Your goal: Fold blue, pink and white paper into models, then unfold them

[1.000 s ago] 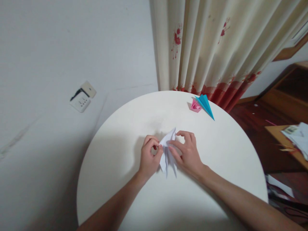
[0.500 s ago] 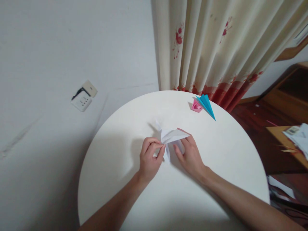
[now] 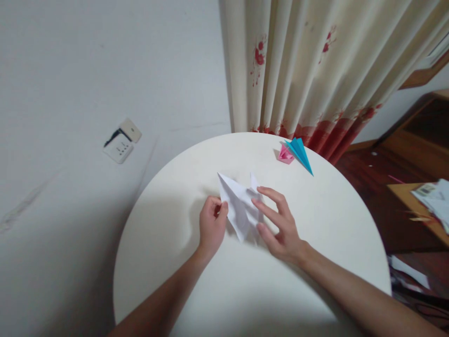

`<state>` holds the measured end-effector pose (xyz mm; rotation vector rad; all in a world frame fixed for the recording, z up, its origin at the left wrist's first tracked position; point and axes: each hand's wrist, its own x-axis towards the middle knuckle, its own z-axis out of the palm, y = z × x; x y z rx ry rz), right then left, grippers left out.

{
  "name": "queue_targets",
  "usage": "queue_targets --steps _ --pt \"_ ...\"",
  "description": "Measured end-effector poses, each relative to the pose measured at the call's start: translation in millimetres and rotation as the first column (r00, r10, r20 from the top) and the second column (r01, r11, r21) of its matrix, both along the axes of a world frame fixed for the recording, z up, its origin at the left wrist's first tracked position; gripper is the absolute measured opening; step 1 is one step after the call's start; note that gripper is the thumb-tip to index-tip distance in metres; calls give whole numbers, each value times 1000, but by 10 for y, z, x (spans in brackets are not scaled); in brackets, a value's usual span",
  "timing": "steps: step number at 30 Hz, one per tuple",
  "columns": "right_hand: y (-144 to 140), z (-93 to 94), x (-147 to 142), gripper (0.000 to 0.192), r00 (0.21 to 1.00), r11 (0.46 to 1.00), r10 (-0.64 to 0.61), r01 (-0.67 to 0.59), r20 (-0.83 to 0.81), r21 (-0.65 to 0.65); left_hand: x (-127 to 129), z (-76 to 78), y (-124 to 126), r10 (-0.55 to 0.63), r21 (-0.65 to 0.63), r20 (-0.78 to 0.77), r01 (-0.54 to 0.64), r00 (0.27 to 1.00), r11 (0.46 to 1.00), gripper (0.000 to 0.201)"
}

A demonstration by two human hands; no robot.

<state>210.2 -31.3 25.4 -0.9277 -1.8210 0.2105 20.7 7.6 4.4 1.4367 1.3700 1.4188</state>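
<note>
A folded sheet of white paper [image 3: 238,203] with several pointed flaps is held just over the round white table [image 3: 168,271]. My left hand [image 3: 213,224] pinches its left edge between thumb and curled fingers. At the paper's right side is my right hand [image 3: 280,224], fingers spread apart, the fingertips at or very near the paper's flaps; whether they press on it I cannot tell. Farther back lie a blue paper plane [image 3: 300,154] and a pink folded paper piece [image 3: 286,154], side by side.
A wall with a socket and white plug-in device [image 3: 118,148] borders the table's left. Behind hangs a cream curtain [image 3: 298,61] with red flowers. To the right, papers [image 3: 433,201] lie on a wooden surface [image 3: 403,194].
The white paper has turned, so its broad folded face and a point at the upper left now show. My right fingers have spread; the left thumb has shifted onto the paper's left edge.
</note>
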Motion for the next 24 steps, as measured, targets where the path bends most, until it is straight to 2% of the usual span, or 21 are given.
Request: queue_targets --steps 4,7,11,15,18,21,24 --pt "111 -14 76 48 969 993 -117 107 -218 -54 -44 -54 68 -17 -149 130 36 991 988 22" --pt "232 -65 129 44 972 983 -149 126 -183 -133 -34 -76 71 -65 -210 256 122 964 970 24" --pt "327 -150 192 46 995 978 -72 57 -68 -199 -4 -43 56 -92 -263 392 207 916 942 26" --pt "353 -198 213 56 1000 971 -2 -5 -27 -241 2 -9 63 -84 -286 513 262 855 922 26" --pt "374 -213 200 40 999 966 15 -22 -31 -257 2 -3 71 -94 -285 565 300 820 910 26" --pt "394 -215 184 18 990 963 -15 -22 -137 -267 10 6 70 -117 -290 560 326 821 900 26" --pt "384 -196 177 20 964 956 -43 -36 -261 -290 19 11 63 -146 -279 554 348 820 895 24"
